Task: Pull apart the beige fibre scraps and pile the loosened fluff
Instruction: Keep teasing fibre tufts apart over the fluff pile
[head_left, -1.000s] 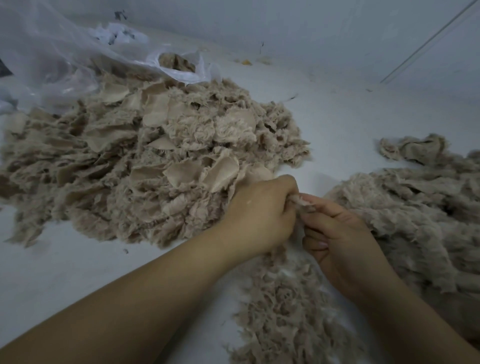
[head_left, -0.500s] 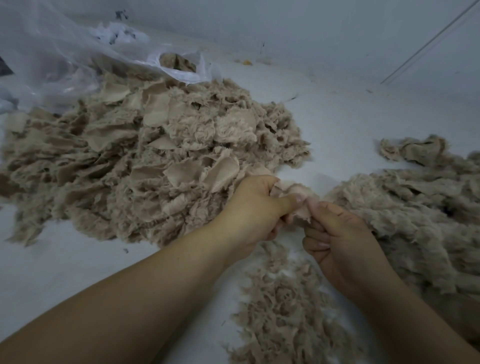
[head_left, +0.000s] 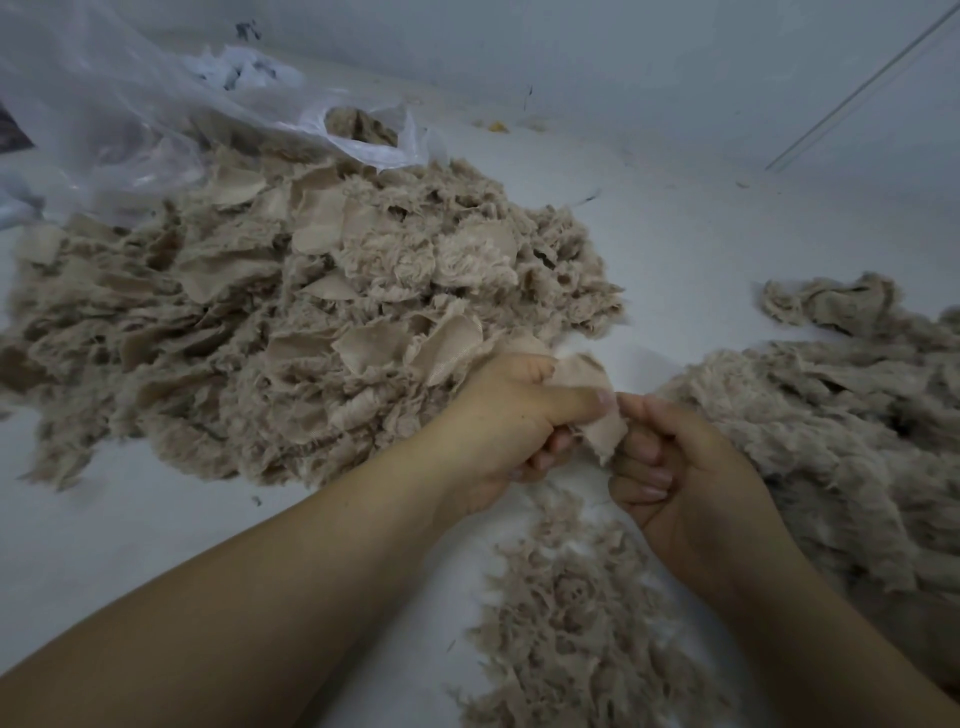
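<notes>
Between the two big heaps, near the middle of the white surface (head_left: 675, 218), both hands grasp one beige fabric scrap (head_left: 597, 410). The left hand (head_left: 511, 431) pinches its upper part, with the thumb pressed on top and the other fingers curled under. The right hand (head_left: 675, 467) holds the right edge of the same scrap between thumb and forefinger, and its other fingers are curled into the palm. The two thumbs almost touch each other.

On the left lies a large heap of beige scraps (head_left: 291, 332), with many flat woven pieces and frayed edges. A clear plastic bag (head_left: 156, 114) lies at the far left, partly over this heap, and some beige material shows inside its opening. On the right a second pile of looser fibre (head_left: 841, 447) lies beside the right hand. Below the hands, near to the person, a smaller pile of loosened fluff (head_left: 582, 623) spreads on the surface between the forearms.
</notes>
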